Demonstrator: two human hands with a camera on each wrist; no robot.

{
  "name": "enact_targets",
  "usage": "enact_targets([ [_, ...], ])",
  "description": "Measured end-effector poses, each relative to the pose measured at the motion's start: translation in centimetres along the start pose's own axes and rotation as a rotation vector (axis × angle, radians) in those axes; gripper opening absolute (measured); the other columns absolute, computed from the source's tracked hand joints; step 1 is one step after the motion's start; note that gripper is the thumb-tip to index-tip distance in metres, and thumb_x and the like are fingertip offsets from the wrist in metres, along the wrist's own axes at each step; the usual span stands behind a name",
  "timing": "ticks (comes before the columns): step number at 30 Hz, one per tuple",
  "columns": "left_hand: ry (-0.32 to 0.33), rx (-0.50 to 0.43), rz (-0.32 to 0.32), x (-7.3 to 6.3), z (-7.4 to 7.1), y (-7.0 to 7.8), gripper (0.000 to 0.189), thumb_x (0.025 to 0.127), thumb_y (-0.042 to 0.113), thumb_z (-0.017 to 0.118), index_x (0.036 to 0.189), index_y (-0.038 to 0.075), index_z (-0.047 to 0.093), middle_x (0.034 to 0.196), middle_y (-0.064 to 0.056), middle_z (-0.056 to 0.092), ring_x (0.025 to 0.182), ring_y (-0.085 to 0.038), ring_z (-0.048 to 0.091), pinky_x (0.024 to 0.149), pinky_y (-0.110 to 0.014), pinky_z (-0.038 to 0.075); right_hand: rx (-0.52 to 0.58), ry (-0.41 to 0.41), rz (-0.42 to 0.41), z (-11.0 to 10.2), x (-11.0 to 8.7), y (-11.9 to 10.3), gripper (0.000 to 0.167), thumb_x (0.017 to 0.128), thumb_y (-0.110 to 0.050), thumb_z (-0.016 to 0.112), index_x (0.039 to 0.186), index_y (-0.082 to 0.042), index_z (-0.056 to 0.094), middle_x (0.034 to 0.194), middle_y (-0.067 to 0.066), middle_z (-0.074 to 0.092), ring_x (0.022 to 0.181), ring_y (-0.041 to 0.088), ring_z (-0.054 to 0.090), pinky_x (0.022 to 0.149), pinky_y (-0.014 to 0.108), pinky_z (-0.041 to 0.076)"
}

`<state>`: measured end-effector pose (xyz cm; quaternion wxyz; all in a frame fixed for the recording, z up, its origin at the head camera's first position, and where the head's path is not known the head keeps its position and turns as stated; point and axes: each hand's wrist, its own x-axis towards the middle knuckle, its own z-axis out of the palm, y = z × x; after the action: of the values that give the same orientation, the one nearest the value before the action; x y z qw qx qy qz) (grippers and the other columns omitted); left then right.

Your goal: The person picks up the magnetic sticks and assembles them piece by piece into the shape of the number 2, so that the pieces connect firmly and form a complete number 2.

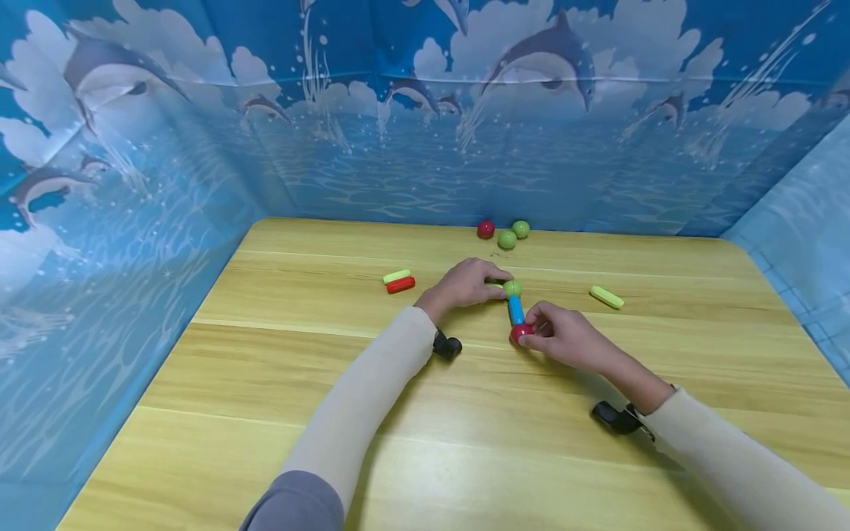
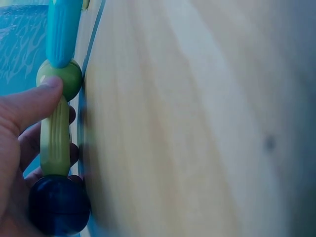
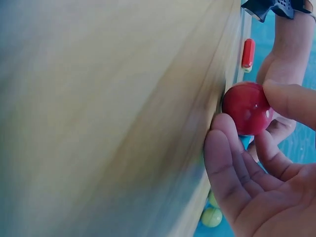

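A chain of toy balls and rods lies low over the table, both hands on it. My left hand (image 1: 467,283) grips its far part, the thumb pressing a green ball (image 2: 73,79) and fingers behind a yellow-green rod (image 2: 55,140). At that rod's other end is a dark blue ball (image 2: 59,205), mostly hidden by the hand in the head view. A light blue rod (image 1: 516,310) runs from the green ball toward a red ball (image 1: 519,335). My right hand (image 1: 569,338) pinches this red ball between thumb and fingers; the joint there is largely hidden.
At the wooden table's (image 1: 425,442) back edge sit a loose red ball (image 1: 486,229) and two green balls (image 1: 507,240). A yellow-green rod (image 1: 397,276) and a red rod (image 1: 401,285) lie left. Another yellow-green rod (image 1: 607,297) lies right. A dolphin-print curtain (image 1: 372,147) surrounds the table.
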<state>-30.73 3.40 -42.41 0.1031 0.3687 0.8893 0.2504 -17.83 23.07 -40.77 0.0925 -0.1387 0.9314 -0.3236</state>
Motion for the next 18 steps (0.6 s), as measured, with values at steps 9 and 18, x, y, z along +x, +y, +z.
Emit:
enact_targets([
  [9, -0.001, 0.006, -0.002, 0.12, 0.24, 0.32, 0.038, 0.098, 0.032, 0.063, 0.135, 0.025, 0.063, 0.137, 0.003, 0.064, 0.131, -0.015, 0.055, 0.113, -0.032, 0.041, 0.008, 0.010, 0.016, 0.34, 0.11, -0.01, 0.028, 0.089, -0.020, 0.073, 0.106, -0.002, 0.059, 0.095, 0.011, 0.066, 0.079, 0.015, 0.060, 0.063, 0.024, 0.049],
  [18, -0.008, 0.015, 0.011, 0.10, 0.21, 0.34, 0.039, 0.097, 0.032, 0.064, 0.136, 0.025, 0.063, 0.137, 0.003, 0.064, 0.131, -0.014, 0.055, 0.113, -0.031, 0.041, 0.003, -0.026, -0.106, 0.52, 0.00, 0.26, 0.034, 0.087, -0.014, 0.075, 0.118, -0.009, 0.062, 0.102, 0.009, 0.069, 0.080, 0.013, 0.064, 0.068, 0.023, 0.053],
])
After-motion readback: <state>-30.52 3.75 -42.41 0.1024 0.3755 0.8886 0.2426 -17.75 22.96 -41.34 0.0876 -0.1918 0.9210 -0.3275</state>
